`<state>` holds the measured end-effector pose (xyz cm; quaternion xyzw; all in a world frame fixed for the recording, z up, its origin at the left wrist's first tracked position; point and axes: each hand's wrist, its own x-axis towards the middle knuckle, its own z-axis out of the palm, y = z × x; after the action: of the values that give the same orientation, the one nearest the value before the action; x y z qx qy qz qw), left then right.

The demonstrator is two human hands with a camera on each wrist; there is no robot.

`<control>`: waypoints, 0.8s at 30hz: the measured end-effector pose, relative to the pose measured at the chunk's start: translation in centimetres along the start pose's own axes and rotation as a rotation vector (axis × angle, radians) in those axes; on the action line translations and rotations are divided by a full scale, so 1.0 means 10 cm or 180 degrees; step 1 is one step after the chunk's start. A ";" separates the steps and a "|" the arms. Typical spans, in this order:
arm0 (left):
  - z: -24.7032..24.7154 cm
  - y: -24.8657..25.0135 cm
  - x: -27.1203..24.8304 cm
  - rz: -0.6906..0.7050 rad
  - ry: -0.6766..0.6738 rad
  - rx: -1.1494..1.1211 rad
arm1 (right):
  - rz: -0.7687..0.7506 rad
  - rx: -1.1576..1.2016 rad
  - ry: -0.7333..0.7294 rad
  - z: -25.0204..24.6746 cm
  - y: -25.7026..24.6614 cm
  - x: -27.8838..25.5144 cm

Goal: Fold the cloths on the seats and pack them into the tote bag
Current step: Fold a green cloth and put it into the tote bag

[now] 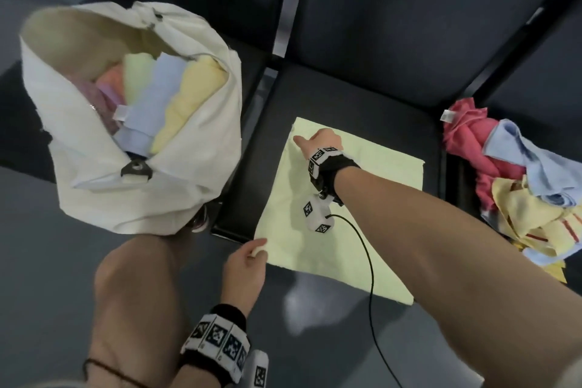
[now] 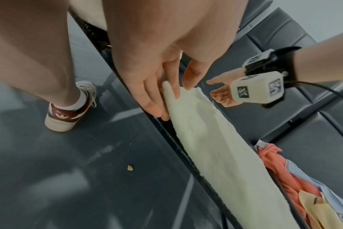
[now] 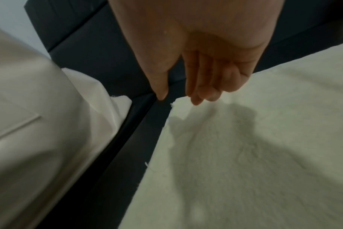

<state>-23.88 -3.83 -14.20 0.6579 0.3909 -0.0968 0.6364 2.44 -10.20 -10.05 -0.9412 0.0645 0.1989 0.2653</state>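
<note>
A pale yellow-green cloth lies spread flat on the middle black seat, its near edge hanging over the front. My left hand pinches the near left corner between thumb and fingers; the left wrist view shows that hand on the cloth. My right hand is at the far left corner. In the right wrist view its fingers curl loosely at the cloth edge, thumb apart over the seat, holding nothing. The cream tote bag stands open on the left seat with several folded cloths inside.
A loose pile of pink, blue and yellow cloths lies on the right seat. A black cable runs from the right wrist camera across the cloth. My leg stands by the tote; grey floor in front.
</note>
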 end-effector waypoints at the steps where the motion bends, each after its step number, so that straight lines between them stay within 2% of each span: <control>1: 0.01 0.01 0.00 0.0055 0.0039 0.0001 | -0.0015 -0.0115 0.0017 0.03 -0.02 0.04; 5: 0.03 0.03 -0.01 0.0253 0.0134 0.0162 | -0.0021 -0.0434 -0.0131 0.15 -0.11 0.15; 11: 0.02 0.03 0.03 0.0389 0.0239 0.0379 | 0.0138 -0.0587 -0.0110 0.18 -0.13 0.24; 16: 0.03 0.12 0.00 0.0608 0.0310 0.0408 | 0.0295 -0.0753 -0.0448 0.02 -0.23 0.21; 21: 0.04 0.23 -0.13 0.1028 0.0381 0.0668 | 0.0412 -0.0130 -0.0669 -0.14 -0.21 0.15; 24: 0.07 0.35 -0.23 0.1368 0.0405 0.0919 | 0.0514 0.0543 -0.0674 -0.09 0.01 0.45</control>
<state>-22.99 -4.94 -10.22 0.8146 0.2635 0.0273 0.5160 6.85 -10.84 -11.22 -0.8807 0.1283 0.3115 0.3328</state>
